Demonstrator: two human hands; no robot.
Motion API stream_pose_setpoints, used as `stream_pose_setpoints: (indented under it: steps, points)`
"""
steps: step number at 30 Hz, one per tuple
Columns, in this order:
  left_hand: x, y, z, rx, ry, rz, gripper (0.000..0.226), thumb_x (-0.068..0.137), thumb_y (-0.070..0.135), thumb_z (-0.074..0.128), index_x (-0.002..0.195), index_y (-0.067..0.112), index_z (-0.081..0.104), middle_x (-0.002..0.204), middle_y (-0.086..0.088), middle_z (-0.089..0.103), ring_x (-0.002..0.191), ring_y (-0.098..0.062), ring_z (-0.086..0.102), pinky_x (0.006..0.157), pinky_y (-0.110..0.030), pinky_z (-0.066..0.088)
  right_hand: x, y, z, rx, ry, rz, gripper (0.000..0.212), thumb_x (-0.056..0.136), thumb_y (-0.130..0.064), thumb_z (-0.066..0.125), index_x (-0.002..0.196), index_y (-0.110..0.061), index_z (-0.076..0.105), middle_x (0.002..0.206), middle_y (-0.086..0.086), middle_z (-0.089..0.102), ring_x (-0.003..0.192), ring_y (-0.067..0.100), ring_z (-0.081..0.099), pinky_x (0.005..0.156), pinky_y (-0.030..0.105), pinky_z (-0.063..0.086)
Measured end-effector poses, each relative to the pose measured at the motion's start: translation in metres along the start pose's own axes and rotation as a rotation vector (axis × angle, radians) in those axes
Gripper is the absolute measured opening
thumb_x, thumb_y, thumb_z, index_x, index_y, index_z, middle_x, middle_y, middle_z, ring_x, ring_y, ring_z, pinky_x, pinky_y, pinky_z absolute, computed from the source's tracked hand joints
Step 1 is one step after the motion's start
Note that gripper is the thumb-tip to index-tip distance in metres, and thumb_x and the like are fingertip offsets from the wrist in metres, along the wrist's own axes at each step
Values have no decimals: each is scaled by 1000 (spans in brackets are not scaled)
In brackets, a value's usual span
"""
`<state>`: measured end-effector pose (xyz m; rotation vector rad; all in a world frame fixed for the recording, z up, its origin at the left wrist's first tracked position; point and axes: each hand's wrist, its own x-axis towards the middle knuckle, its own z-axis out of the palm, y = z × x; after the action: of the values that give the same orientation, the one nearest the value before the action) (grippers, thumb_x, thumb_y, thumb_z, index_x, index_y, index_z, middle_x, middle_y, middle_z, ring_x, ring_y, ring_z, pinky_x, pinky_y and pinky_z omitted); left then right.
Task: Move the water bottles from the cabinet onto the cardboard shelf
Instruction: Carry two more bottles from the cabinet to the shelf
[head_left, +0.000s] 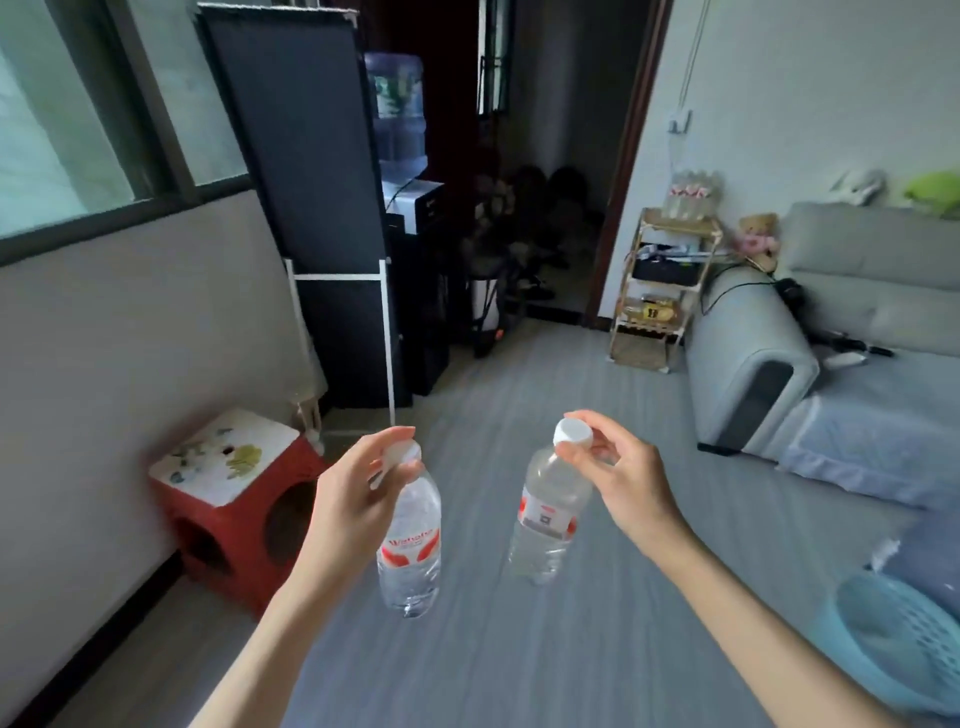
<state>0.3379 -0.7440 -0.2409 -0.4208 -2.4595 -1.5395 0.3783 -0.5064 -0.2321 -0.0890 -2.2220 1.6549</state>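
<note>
My left hand pinches the white cap of a clear water bottle with a red label, which hangs upright below the fingers. My right hand grips the neck just under the white cap of a second water bottle, which hangs tilted to the lower left. Both bottles are in the air above the grey floor. Far ahead by the doorway stands the tan cardboard shelf, with several water bottles on its top level. The cabinet is not in view.
A red stool stands by the left wall. A black panel on a white frame and a water dispenser stand behind it. A grey sofa fills the right side, with a blue basket at the lower right.
</note>
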Motion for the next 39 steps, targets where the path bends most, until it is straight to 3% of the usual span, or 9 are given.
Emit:
stream_pose_setpoints:
  steps: [6, 10, 15, 20, 25, 29, 34, 39]
  points:
    - [95, -12, 74, -48, -164, 11, 26, 82, 17, 63, 107, 22, 63, 96, 15, 65, 88, 13, 58, 76, 1, 40, 71, 47, -39, -9, 154, 115, 16, 78, -15, 70, 93, -19, 66, 87, -7, 67, 84, 11, 61, 79, 18, 47]
    - [165, -11, 135, -59, -247, 41, 26, 83, 18, 62, 109, 20, 62, 98, 17, 63, 92, 12, 57, 80, 0, 41, 135, 81, -74, -12, 219, 150, 15, 78, -14, 69, 88, -25, 65, 87, -6, 67, 85, 14, 61, 83, 28, 48]
    - [261, 5, 214, -53, -300, 78, 28, 83, 21, 62, 111, 21, 60, 104, 6, 64, 99, -12, 61, 90, -29, 47, 234, 118, -128, -19, 237, 133, 16, 79, -15, 69, 89, -26, 64, 89, -5, 67, 89, 17, 61, 86, 31, 48]
    - [348, 25, 278, -84, -314, 86, 27, 84, 21, 61, 110, 23, 61, 105, 7, 64, 100, -13, 61, 92, -34, 48, 334, 143, -179, -48, 260, 116, 19, 77, -15, 70, 95, -20, 65, 92, -1, 67, 91, 20, 61, 88, 34, 48]
    - [429, 39, 342, -99, -326, 108, 28, 84, 23, 60, 112, 21, 60, 108, 3, 65, 101, -13, 60, 90, -29, 46, 416, 169, -218, -17, 312, 130, 22, 78, -16, 69, 99, -18, 64, 95, 2, 67, 93, 21, 62, 86, 30, 48]
    - [502, 46, 397, -126, -329, 146, 27, 85, 21, 60, 111, 20, 61, 106, 4, 64, 101, -11, 60, 88, -21, 44, 487, 196, -248, -14, 325, 130, 23, 79, -16, 68, 102, -16, 64, 100, 7, 66, 93, 19, 62, 76, 15, 48]
    - [597, 43, 467, -151, -354, 182, 29, 84, 27, 58, 112, 22, 60, 103, 5, 64, 98, -8, 60, 81, -10, 44, 586, 230, -282, -50, 317, 110, 25, 80, -20, 67, 104, -18, 64, 101, 6, 67, 94, 18, 61, 83, 26, 50]
    - [702, 45, 538, -174, -386, 203, 30, 85, 26, 58, 114, 20, 59, 106, 4, 65, 99, -7, 61, 78, -4, 44, 692, 256, -323, -77, 321, 100, 19, 81, -18, 66, 100, -20, 64, 98, 4, 68, 90, 16, 62, 73, 14, 48]
